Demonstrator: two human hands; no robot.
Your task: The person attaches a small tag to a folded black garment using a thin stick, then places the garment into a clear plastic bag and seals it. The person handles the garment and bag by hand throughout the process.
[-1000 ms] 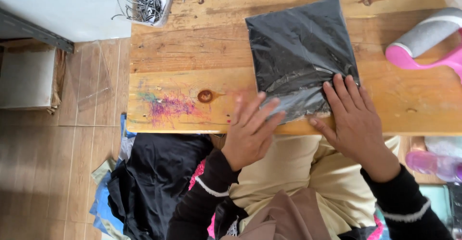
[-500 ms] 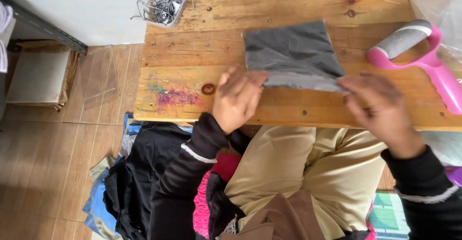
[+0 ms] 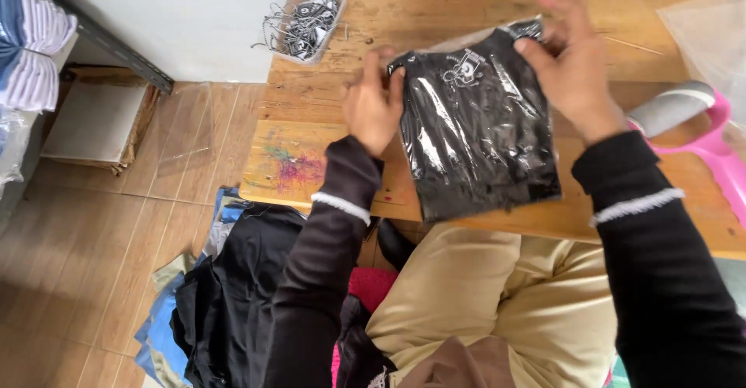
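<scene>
The bagged black garment (image 3: 478,127) is judged light, soft and slippery in its clear film, best held by the top corners. It hangs above the worktop (image 3: 435,15); the left hand (image 3: 374,104) pinches its 10 o'clock corner, the right hand (image 3: 571,65) its 2 o'clock corner.

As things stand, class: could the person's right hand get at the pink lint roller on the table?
Probably not at once. The lint roller lies uncovered on the wooden table, just beside the right wrist, but the right hand grips the top edge of the bagged black garment and would have to let go first.
</scene>
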